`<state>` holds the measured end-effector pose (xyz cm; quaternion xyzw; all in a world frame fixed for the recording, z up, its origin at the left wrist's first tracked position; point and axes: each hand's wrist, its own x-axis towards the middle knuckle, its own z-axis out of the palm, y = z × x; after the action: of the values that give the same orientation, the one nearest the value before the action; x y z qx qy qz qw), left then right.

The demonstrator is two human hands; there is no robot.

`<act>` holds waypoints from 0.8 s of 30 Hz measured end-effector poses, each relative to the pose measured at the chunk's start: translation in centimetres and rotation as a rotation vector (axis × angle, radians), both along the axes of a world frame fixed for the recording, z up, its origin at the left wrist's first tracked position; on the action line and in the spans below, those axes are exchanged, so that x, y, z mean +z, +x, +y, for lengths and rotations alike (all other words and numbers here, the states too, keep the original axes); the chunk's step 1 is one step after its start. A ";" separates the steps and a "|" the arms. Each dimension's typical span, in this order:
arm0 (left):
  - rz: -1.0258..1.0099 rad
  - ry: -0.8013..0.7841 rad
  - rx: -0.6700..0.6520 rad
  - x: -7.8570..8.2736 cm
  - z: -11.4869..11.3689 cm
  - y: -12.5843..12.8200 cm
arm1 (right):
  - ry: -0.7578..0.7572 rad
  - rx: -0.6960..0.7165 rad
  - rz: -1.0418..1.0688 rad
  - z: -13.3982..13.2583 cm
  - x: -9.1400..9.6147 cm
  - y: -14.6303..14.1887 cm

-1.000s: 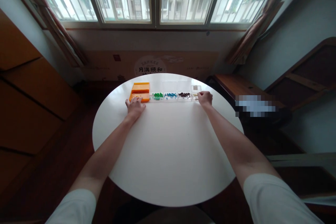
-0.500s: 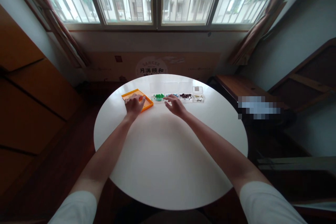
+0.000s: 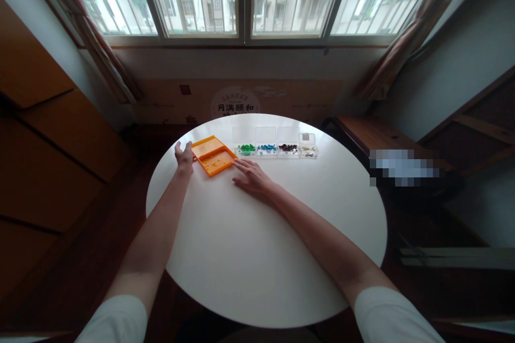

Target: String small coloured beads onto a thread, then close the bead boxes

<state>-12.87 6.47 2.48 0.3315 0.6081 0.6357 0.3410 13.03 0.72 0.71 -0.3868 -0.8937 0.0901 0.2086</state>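
An opened orange plastic box lies on the white round table, with small yellow pieces scattered in its nearer half. At its left edge is my left hand, thumb and fingers apart, seemingly touching the side. My right hand is spread low over the table, its fingertips at the box's right corner. Beyond it stand clear lidded cases holding green pieces, blue pieces and dark brown pieces. A smaller clear case at the right end holds pale pieces.
The round white table has its far edge near a cardboard panel below the window. A wooden bench stands to the right, and orange-brown cabinets are on the left.
My left hand has moved left from over the orange box to its left edge. My right hand has come left and nearer, away from the clear cases to the box's right corner.
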 end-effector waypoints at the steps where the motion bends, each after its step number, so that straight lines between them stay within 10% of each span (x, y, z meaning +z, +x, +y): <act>1: -0.051 -0.019 0.059 0.1 0.1 0.0 | -0.003 -0.003 0.005 0.0 0.0 0.0; 24: -0.344 -0.047 0.040 0.7 -0.1 0.2 | -0.019 0.030 0.005 0.1 0.3 0.1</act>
<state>-12.64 6.34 3.22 0.1977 0.5618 0.6753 0.4351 13.09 0.86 1.03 -0.3749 -0.8981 0.1028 0.2059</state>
